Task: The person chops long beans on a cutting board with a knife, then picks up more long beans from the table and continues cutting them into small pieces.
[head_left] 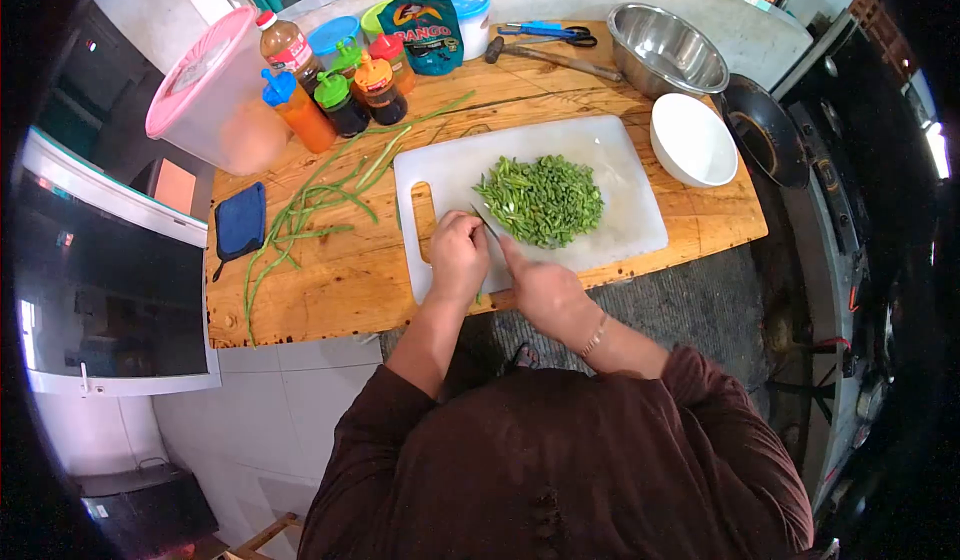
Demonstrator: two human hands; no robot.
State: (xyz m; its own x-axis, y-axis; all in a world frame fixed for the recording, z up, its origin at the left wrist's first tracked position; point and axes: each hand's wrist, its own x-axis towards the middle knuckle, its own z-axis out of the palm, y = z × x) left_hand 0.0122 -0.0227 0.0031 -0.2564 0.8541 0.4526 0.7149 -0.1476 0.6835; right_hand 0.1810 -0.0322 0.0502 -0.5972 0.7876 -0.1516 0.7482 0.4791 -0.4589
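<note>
My right hand (pixel 550 295) is closed around the handle of a knife (pixel 487 222), its blade angled over the white cutting board (pixel 620 240). Close beside the blade, my left hand (pixel 460 257) is curled with its fingers pressed together on the board. A bit of green shows below that hand, apparently string beans; most of what it grips is hidden. Right of the knife lies a heap of chopped green beans (pixel 545 200). Long uncut string beans (pixel 320 195) trail across the wooden table to the left of the board.
Sauce bottles (pixel 375 90), a green pouch (pixel 422 35) and a pink-lidded container (pixel 205 85) stand at the back left. A hammer (pixel 560 60) and scissors (pixel 575 36) lie behind the board. Right are a steel bowl (pixel 665 45), a white bowl (pixel 693 140) and a frying pan (pixel 765 130).
</note>
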